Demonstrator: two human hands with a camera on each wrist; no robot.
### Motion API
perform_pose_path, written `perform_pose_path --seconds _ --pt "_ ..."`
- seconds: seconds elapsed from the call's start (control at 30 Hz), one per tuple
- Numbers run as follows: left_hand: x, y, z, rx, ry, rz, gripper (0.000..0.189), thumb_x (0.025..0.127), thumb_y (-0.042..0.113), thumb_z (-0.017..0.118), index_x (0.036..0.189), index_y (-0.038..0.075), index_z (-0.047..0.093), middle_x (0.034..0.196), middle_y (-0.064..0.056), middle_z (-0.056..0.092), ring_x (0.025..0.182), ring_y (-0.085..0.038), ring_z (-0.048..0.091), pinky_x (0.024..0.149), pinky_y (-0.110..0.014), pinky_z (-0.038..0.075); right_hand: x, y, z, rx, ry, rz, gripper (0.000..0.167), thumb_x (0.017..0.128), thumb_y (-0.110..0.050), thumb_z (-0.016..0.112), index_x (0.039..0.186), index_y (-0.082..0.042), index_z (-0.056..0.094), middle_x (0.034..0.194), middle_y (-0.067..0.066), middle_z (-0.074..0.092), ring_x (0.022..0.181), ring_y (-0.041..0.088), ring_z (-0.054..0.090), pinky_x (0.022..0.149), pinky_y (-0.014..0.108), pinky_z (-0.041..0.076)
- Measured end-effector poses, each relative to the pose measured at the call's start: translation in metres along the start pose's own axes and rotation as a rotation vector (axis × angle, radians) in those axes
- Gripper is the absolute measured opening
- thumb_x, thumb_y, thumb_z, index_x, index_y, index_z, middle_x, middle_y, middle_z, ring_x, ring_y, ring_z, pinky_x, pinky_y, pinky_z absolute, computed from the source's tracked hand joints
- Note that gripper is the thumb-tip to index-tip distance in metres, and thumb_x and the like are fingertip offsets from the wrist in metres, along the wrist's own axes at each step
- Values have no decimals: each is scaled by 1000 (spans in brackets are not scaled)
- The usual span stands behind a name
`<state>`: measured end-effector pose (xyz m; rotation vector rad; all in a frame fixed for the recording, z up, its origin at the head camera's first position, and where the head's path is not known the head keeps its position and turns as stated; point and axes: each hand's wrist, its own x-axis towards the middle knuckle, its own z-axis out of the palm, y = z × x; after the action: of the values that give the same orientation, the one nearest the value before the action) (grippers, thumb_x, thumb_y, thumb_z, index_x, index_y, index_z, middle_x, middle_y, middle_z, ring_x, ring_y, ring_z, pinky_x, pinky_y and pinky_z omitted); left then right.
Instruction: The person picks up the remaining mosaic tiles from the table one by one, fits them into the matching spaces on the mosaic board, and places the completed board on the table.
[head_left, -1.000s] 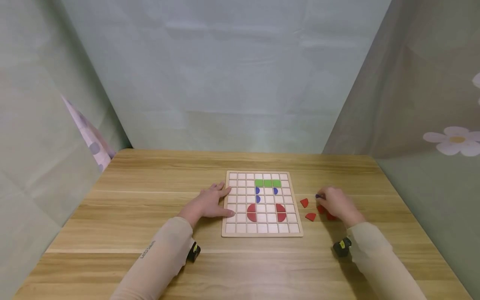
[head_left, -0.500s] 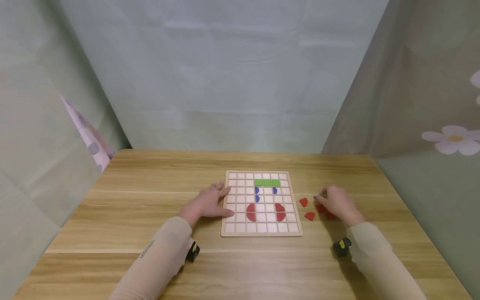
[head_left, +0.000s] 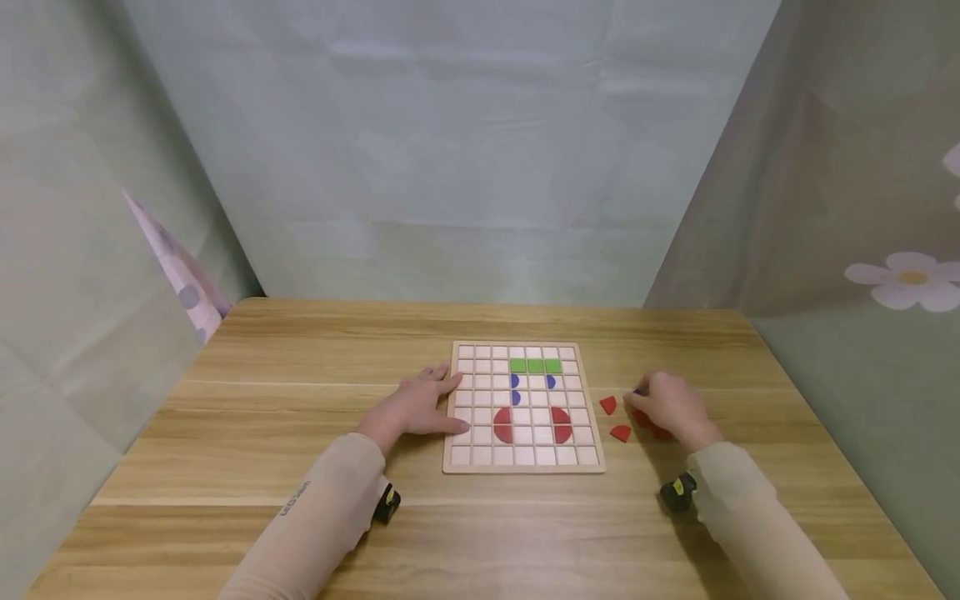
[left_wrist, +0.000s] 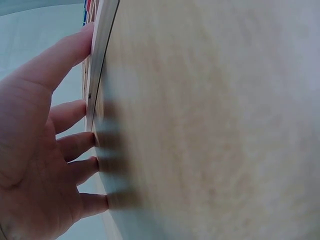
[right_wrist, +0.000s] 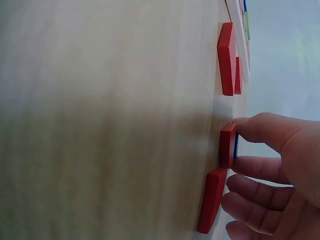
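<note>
The right hand [head_left: 670,407] has shifted slightly toward the pale wooden grid board [head_left: 525,470]; I see it pinching a flat blue piece [right_wrist: 236,145] beyond the right edge, the left hand [head_left: 411,408] spread against the left.

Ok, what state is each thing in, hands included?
Board: flat on the table, partly filled
Green squares: side by side in cells
Blue half-circles: in cells
Inlaid red pieces: in cells
Loose red pieces: lying on the table
Loose blue piece: pinched by the right hand
Left hand: fingers spread, touching the board's left edge
Right hand: fingers curled
</note>
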<state>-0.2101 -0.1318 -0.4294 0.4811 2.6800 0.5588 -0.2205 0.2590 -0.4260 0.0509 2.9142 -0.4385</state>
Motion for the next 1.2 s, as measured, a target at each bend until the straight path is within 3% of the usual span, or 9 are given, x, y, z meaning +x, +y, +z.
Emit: perform_pose_path --seconds 0.23,0.97,1.2 --pt "0 0 1 6 -1 -10 90 79 57 67 150 18 28 159 -12 12 146 -38 8 112 -65 11 1 1 0 24 -9 -24 33 86 -29 66 104 -1 66 99 16 66 79 23 57 75 43 51" --pt "0 0 1 3 5 -4 90 79 56 68 150 16 29 159 -13 12 146 -38 8 111 -66 11 0 -8 1 -5 34 -112 31 86 -29 66 102 -3 68 95 11 67 80 23 57 76 44 51" --pt "0 -1 2 7 11 -1 89 79 56 67 150 16 29 159 -14 13 145 -39 9 111 -67 11 -1 -16 1 -23 52 -134 29 86 -28 67 103 -4 67 96 11 66 78 22 56 71 40 50"
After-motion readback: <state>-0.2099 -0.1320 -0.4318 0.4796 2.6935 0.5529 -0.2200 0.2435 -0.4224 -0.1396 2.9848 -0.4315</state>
